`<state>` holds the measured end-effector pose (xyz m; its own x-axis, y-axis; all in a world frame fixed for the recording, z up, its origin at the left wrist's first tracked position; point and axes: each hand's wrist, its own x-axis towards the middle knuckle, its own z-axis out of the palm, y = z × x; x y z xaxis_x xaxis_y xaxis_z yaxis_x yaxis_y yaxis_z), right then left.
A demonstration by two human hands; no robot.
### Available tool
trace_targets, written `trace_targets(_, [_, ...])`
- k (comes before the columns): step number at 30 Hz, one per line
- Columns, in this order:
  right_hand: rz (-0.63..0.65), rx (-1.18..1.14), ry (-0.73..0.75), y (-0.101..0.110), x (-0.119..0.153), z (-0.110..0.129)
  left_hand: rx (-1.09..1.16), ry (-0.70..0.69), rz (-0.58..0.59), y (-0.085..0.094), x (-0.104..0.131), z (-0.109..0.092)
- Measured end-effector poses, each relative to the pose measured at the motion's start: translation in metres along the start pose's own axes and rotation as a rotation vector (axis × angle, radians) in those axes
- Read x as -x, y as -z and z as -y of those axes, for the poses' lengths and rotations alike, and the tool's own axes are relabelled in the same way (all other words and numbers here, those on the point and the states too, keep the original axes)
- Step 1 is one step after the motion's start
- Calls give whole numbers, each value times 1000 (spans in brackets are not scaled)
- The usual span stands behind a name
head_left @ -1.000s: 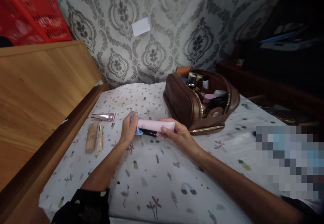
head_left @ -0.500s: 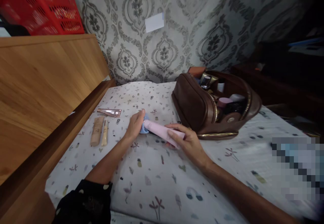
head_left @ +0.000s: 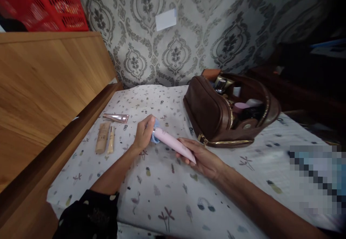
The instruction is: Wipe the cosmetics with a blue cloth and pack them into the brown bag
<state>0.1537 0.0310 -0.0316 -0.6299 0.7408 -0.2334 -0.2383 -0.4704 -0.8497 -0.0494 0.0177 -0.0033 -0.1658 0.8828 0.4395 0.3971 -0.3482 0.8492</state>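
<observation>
The grey patterned wall [head_left: 175,57] rises behind the brown bag [head_left: 209,106], which serves as landmark here. White printed cloth [head_left: 162,203] spreads under the bag and out to its left. A wooden panel [head_left: 54,66] stands well left of the bag, with a red basket [head_left: 59,7] on top. The bag sits unzipped, containers showing inside, and has not been shifted on the cloth.

Left of the bag's front corner, the right hand [head_left: 205,158] grips the lower end of a pink tube [head_left: 174,143]; half a second ago its thumb lay across the tube's face, whereas now it runs along the upper edge. The tube, level a second ago, slants down toward that hand, and the dark slim item then beneath it no longer shows. Farther left of the bag, the left hand [head_left: 143,132] stays closed on a blue cloth [head_left: 154,138] around the tube's other end. Farthest left of the bag, a tan tube [head_left: 102,138], a rose tube [head_left: 120,118] and a slim yellow tube [head_left: 111,141] lie unmoved.
</observation>
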Motion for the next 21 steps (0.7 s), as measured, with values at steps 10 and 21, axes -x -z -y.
trace_targets(10, [-68,835,496,-1,8,2,-57,174,-126,10,-14,15])
trace_targets(21, [101,256,191,-10,6,-10,438,306,-276,-14,-3,1])
